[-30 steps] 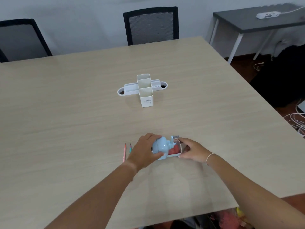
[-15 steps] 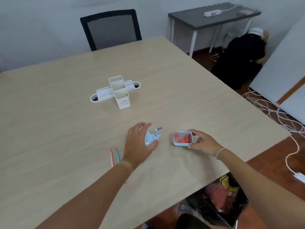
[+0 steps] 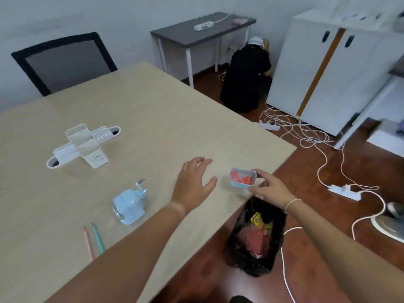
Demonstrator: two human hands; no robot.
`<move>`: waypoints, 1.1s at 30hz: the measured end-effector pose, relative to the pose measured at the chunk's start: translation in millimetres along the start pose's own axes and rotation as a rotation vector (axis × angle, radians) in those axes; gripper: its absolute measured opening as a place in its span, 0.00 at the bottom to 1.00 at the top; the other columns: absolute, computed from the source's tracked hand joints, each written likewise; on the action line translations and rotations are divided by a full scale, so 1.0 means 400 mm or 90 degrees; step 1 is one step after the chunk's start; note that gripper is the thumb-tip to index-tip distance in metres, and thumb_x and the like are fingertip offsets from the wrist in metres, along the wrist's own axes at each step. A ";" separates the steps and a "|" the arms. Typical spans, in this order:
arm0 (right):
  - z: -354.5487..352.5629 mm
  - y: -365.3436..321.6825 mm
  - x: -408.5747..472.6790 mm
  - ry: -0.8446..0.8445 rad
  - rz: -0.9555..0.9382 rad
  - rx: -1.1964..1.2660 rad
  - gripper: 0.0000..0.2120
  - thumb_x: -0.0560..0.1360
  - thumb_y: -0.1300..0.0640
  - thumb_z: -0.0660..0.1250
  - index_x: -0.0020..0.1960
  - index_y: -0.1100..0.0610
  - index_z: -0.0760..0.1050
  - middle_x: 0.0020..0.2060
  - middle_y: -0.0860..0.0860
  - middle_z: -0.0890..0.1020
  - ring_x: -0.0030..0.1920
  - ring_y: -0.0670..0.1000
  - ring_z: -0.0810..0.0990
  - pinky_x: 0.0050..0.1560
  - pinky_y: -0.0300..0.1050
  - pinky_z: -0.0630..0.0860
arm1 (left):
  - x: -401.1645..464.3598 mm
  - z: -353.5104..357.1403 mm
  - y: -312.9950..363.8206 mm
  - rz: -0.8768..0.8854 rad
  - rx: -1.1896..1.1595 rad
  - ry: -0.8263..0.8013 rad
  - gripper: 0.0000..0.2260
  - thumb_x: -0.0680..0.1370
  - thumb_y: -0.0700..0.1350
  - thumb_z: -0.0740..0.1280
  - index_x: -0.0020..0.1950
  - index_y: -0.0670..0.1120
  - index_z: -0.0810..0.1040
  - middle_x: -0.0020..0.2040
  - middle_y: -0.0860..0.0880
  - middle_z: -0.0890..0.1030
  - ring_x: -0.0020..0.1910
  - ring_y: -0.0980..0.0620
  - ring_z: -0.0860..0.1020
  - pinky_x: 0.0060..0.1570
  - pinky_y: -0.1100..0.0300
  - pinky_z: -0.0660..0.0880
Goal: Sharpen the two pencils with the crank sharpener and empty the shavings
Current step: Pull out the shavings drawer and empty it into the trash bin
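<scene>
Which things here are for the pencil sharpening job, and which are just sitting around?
For the job:
- blue crank sharpener
- two pencils
- shavings drawer, held by the right hand
- bin below the table edge

Just sitting around:
- white desk organiser
- black chair
- small grey desk
- floor cables

The table (image 3: 153, 119) is pale beige with a faint wood grain. The sharpener (image 3: 129, 205) is light blue with a grey crank, and its light blue drawer (image 3: 242, 184) holds coral-red shavings. One pencil (image 3: 88, 243) is salmon pink, the other (image 3: 97, 237) teal. The organizer (image 3: 84, 145) is white, the bin bag (image 3: 254, 237) black, the floor (image 3: 328, 270) reddish brown.
</scene>
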State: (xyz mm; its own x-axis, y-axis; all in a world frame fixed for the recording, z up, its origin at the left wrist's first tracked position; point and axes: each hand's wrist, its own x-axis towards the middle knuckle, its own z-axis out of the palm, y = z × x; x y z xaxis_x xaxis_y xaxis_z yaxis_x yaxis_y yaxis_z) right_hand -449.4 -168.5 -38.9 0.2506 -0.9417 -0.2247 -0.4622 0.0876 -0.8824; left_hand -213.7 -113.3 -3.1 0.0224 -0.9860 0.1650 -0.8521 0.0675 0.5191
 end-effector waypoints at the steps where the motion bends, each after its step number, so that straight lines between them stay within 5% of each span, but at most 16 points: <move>1: -0.028 0.022 -0.017 0.019 0.010 0.010 0.23 0.67 0.63 0.74 0.60 0.53 0.72 0.42 0.47 0.78 0.37 0.41 0.75 0.31 0.21 0.69 | 0.004 0.026 0.020 0.006 0.006 -0.025 0.28 0.71 0.60 0.56 0.66 0.47 0.73 0.64 0.45 0.74 0.64 0.43 0.71 0.66 0.53 0.68; 5: -0.124 0.108 -0.083 0.067 0.035 0.049 0.22 0.67 0.68 0.73 0.59 0.58 0.72 0.49 0.50 0.77 0.42 0.36 0.76 0.38 0.19 0.69 | 0.021 0.120 0.091 0.026 0.032 -0.111 0.27 0.73 0.59 0.56 0.68 0.48 0.71 0.67 0.45 0.72 0.67 0.43 0.68 0.69 0.52 0.65; 7: -0.157 0.152 -0.113 0.098 0.059 0.066 0.22 0.67 0.69 0.72 0.59 0.59 0.72 0.50 0.51 0.77 0.43 0.42 0.75 0.39 0.20 0.69 | 0.029 0.159 0.115 0.053 0.052 -0.147 0.28 0.73 0.60 0.54 0.69 0.48 0.69 0.68 0.45 0.71 0.67 0.43 0.68 0.69 0.52 0.64; 11: -0.186 0.234 -0.158 0.129 0.092 0.105 0.21 0.68 0.74 0.70 0.59 0.65 0.72 0.47 0.53 0.76 0.30 0.31 0.75 0.33 0.20 0.69 | 0.049 0.222 0.145 0.090 0.086 -0.217 0.24 0.76 0.56 0.57 0.71 0.49 0.66 0.72 0.46 0.68 0.70 0.45 0.64 0.71 0.53 0.61; 16: -0.158 0.336 -0.164 0.164 0.143 0.114 0.20 0.67 0.73 0.71 0.57 0.66 0.73 0.42 0.52 0.76 0.28 0.29 0.73 0.33 0.21 0.69 | 0.086 0.289 0.146 0.142 0.122 -0.285 0.25 0.78 0.55 0.57 0.73 0.48 0.63 0.74 0.45 0.64 0.73 0.45 0.62 0.73 0.52 0.59; 22: -0.080 0.445 -0.123 0.177 0.209 0.118 0.22 0.66 0.70 0.73 0.56 0.58 0.74 0.46 0.54 0.78 0.44 0.48 0.75 0.39 0.22 0.71 | 0.145 0.372 0.117 0.233 0.194 -0.301 0.29 0.74 0.57 0.51 0.70 0.43 0.68 0.72 0.39 0.68 0.71 0.40 0.67 0.72 0.49 0.61; 27: -0.021 0.514 -0.077 0.174 0.274 0.120 0.20 0.67 0.69 0.72 0.56 0.60 0.74 0.43 0.54 0.76 0.32 0.40 0.73 0.31 0.23 0.71 | 0.187 0.417 0.089 0.282 0.235 -0.315 0.29 0.75 0.58 0.54 0.70 0.43 0.67 0.72 0.39 0.67 0.71 0.39 0.67 0.71 0.45 0.65; 33: 0.029 0.582 -0.026 0.174 0.330 0.116 0.18 0.67 0.71 0.71 0.54 0.60 0.74 0.43 0.55 0.78 0.39 0.51 0.76 0.38 0.32 0.75 | 0.190 0.431 0.067 0.318 0.214 -0.308 0.27 0.75 0.54 0.54 0.72 0.43 0.65 0.73 0.42 0.67 0.72 0.39 0.65 0.72 0.46 0.61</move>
State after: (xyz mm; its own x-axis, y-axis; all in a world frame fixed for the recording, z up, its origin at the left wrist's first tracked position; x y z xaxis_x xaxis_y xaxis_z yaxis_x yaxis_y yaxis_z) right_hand -549.5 -134.5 -246.9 -0.2062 -0.8086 -0.5511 -0.3064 0.5882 -0.7484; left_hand -324.9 -212.6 -121.3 -0.5721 -0.8124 -0.1123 -0.8155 0.5490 0.1833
